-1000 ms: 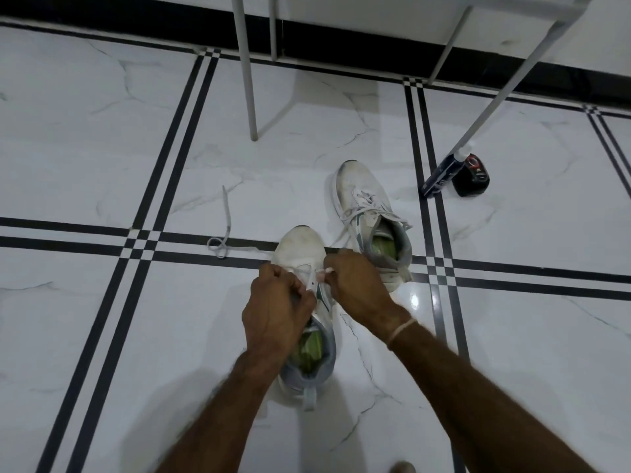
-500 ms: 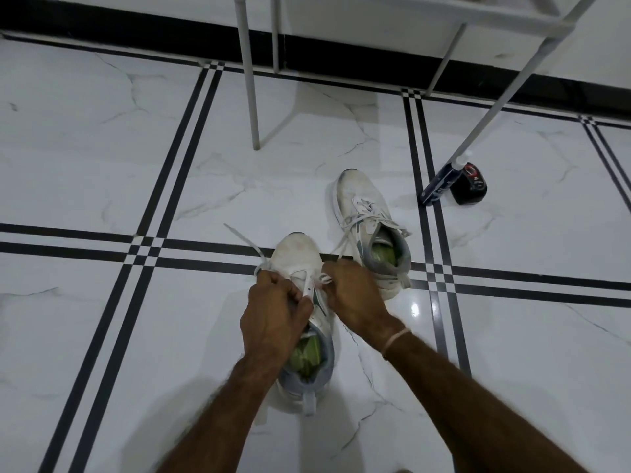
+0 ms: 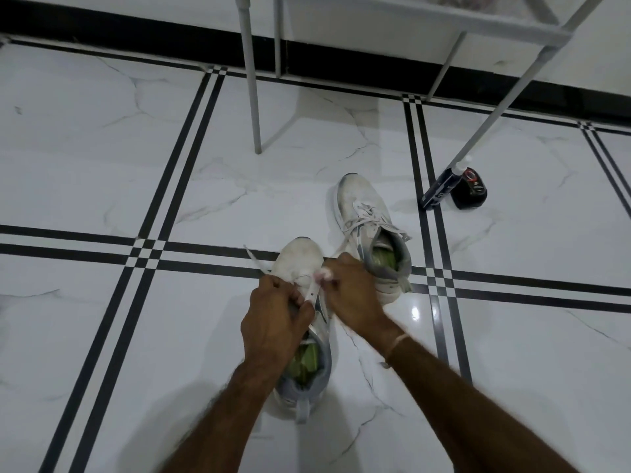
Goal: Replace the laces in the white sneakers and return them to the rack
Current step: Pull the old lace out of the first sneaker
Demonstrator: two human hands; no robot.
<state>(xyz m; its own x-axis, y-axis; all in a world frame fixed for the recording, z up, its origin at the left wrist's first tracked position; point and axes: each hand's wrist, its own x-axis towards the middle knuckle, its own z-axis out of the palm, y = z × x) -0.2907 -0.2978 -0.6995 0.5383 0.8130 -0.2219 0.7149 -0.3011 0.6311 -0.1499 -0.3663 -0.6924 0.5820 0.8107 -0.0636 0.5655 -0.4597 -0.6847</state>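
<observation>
Both hands, left hand (image 3: pixel 273 319) and right hand (image 3: pixel 351 295), pinch the flat white lace (image 3: pixel 254 259) over the near white sneaker (image 3: pixel 300 264); pull evenly, untwisted.

1. The floor (image 3: pixel 102 148) is white marble tile with black double stripes.
2. Two white sneakers stand on it: the near sneaker (image 3: pixel 300 264) and the far sneaker (image 3: pixel 358 206), just beside each other.
3. The rack (image 3: pixel 252 107) stands there on thin legs.
4. A small black bottle (image 3: pixel 469 194) and a dark tube (image 3: pixel 438 192) lie near one leg.
</observation>
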